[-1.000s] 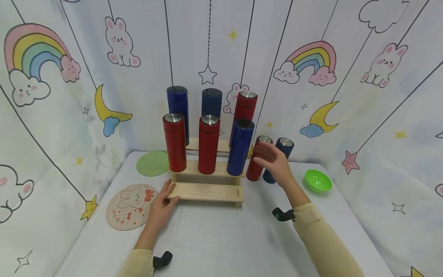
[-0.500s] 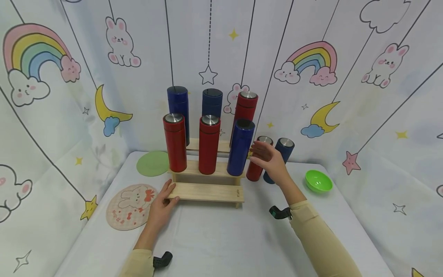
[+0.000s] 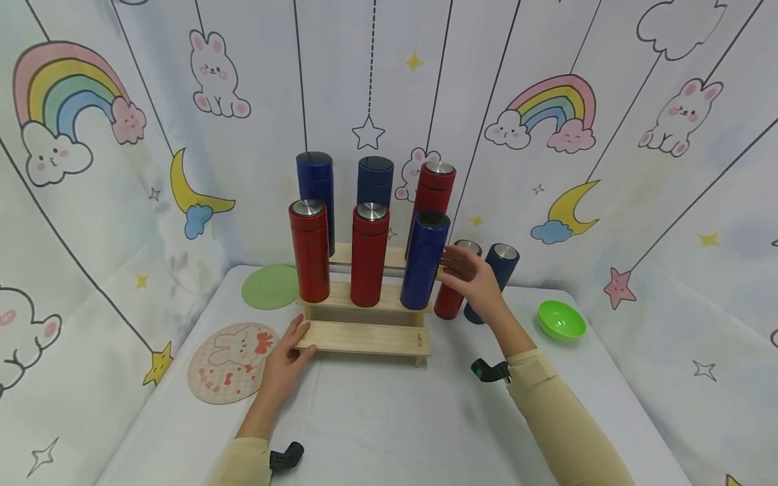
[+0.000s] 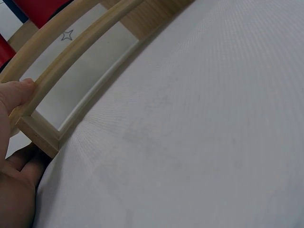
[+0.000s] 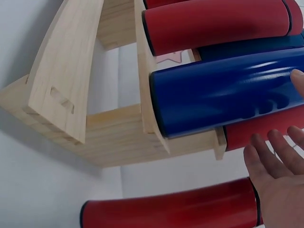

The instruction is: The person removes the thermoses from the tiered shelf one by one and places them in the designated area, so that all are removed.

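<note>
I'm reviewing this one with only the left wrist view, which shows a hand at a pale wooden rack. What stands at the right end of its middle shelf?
Observer: A glossy blue cylindrical flask with a dark top.
Operator: And the right hand?
Observer: The right hand is beside that flask; contact is unclear.
Operator: Any flasks off the rack?
Observer: Two: a red silver-topped cylinder and a dark blue silver-topped cylinder.

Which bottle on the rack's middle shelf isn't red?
The blue bottle at the right end, beside the right hand; the left bottle and centre bottle on that shelf are both red.
</note>
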